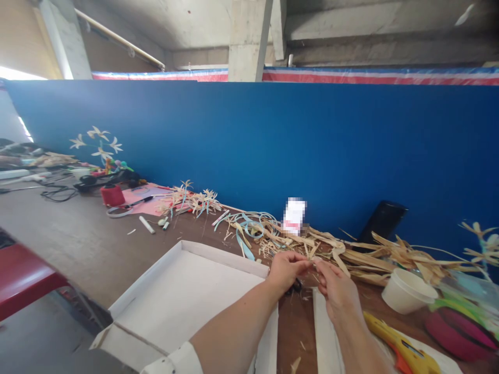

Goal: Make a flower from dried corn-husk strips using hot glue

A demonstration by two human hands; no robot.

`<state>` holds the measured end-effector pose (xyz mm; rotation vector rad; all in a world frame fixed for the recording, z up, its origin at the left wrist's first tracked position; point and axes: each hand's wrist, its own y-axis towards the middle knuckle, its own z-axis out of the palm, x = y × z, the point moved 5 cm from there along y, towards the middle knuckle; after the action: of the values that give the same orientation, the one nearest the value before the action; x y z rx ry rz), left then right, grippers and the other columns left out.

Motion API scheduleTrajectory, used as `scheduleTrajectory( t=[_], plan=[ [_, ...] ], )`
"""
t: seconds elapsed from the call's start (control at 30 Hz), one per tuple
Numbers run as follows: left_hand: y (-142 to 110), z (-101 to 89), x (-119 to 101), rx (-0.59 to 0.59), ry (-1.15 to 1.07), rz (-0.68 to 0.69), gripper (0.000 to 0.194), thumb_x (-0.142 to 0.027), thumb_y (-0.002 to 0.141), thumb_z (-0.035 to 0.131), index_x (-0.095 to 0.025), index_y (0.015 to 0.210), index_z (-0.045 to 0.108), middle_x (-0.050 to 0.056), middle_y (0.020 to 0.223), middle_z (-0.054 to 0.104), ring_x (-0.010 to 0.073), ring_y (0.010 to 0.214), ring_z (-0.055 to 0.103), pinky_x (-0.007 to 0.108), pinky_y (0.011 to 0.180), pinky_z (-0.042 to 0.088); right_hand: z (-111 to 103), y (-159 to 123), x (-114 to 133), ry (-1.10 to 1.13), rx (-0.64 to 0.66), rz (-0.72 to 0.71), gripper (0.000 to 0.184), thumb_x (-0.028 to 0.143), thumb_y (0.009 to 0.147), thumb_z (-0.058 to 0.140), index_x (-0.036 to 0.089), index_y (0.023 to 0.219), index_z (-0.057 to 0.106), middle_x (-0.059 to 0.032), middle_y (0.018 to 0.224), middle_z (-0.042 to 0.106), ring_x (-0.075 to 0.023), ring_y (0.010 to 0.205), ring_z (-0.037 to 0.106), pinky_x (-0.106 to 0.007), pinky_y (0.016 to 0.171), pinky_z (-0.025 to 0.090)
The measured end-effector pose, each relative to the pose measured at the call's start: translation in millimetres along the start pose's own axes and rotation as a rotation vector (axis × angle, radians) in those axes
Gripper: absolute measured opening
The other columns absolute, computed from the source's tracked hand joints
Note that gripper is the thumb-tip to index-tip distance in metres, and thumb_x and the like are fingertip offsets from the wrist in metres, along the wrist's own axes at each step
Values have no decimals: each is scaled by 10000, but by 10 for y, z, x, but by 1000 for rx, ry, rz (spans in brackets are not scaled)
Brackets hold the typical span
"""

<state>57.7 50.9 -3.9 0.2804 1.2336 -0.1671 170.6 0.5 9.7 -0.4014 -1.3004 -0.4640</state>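
Observation:
My left hand [286, 269] and my right hand [338, 290] meet over the brown table [78, 244], fingertips pinched together on a thin dried straw strip [314, 259]. Both hands are closed in a pinch. Right behind them lies a pile of dried straw leaves [374, 257] mixed with light blue ribbon strips [249, 228]. Dark scissors [296, 286] show partly under my left hand.
A white shallow box lid [187, 296] lies at the left front. A white cup [407, 290], a yellow glue gun [401, 343] and a pink object [460, 332] sit to the right. A blue partition [273, 145] backs the table. Straw flowers [99, 141], a red spool [112, 195] and cables lie far left.

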Motion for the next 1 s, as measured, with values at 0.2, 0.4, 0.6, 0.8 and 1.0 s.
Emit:
scheduleTrajectory(
  t=[0.2,0.4,0.6,0.8,1.0],
  plan=[
    [5,3,23,-3,14,-10,325,-396,549,735,-111,695,678,16,595,593,88,538,485,231,571,406,23,-20,19,36,11,14,283,313,517,767,124,690,647,33,532,479,-34,390,287,-187,312,157],
    [0,3,6,-6,11,-23,313,-384,552,734,-112,697,684,20,601,605,91,550,494,225,571,409,40,-39,28,71,17,31,322,336,499,781,126,696,637,35,561,490,-25,391,302,-165,308,175],
    [16,1,20,-15,61,12,286,-370,576,721,-116,703,689,18,580,603,89,533,488,215,540,393,51,-47,13,113,46,50,318,315,497,791,132,673,600,41,556,495,-12,385,308,-140,309,182],
    [21,-8,33,-34,90,11,252,-342,590,708,-120,708,689,21,590,612,101,545,511,228,563,416,56,-61,15,117,59,61,308,309,509,782,131,689,605,48,557,493,-11,380,299,-140,306,175],
    [19,-8,30,-50,67,3,187,-288,597,697,-123,683,677,15,584,606,97,534,506,225,554,405,64,-90,24,119,53,59,338,306,483,799,127,709,621,51,553,496,-7,386,299,-132,312,177]
  ],
)
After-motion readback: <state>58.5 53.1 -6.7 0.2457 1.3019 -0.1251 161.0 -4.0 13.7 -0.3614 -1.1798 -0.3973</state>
